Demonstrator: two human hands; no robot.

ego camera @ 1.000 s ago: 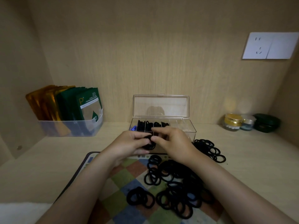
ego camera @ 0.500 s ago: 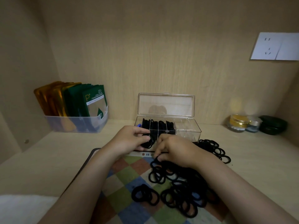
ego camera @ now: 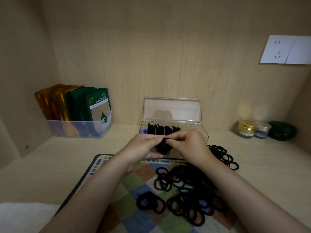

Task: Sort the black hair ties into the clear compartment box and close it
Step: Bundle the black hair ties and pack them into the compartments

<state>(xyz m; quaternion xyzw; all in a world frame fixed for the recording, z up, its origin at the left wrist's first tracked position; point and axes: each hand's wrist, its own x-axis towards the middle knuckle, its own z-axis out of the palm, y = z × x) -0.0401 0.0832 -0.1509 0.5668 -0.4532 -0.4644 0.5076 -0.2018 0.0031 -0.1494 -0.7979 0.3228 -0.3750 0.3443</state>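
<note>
Nearest the camera, both bare forearms reach forward over a checkered mat (ego camera: 134, 190), where a loose pile of black hair ties (ego camera: 190, 195) lies spread under the right forearm. A small cluster of ties (ego camera: 150, 201) sits just left of that pile. A white cloth (ego camera: 20, 216) fills the near-left corner.

Above the far edge of the mat the hands meet. The left hand (ego camera: 143, 147) holds a bundle of hair ties (ego camera: 164, 147) with its fingers curled round it. The right hand (ego camera: 190, 145) pinches the top of the same bundle between thumb and forefinger, its other fingers curled in.

Just behind the hands, the clear compartment box (ego camera: 193, 126) stands on the pale wooden shelf with its lid (ego camera: 171, 109) upright. Its left compartments hold black ties. More ties (ego camera: 222, 155) lie on the shelf right of the box.

Farther back, a plastic bin (ego camera: 79, 130) of green and gold sachets (ego camera: 94, 105) stands at the left, with small jars (ego camera: 247, 128) and a dark green container (ego camera: 281, 130) at the right. A white wall socket (ego camera: 286, 49) sits high on the wooden back panel.
</note>
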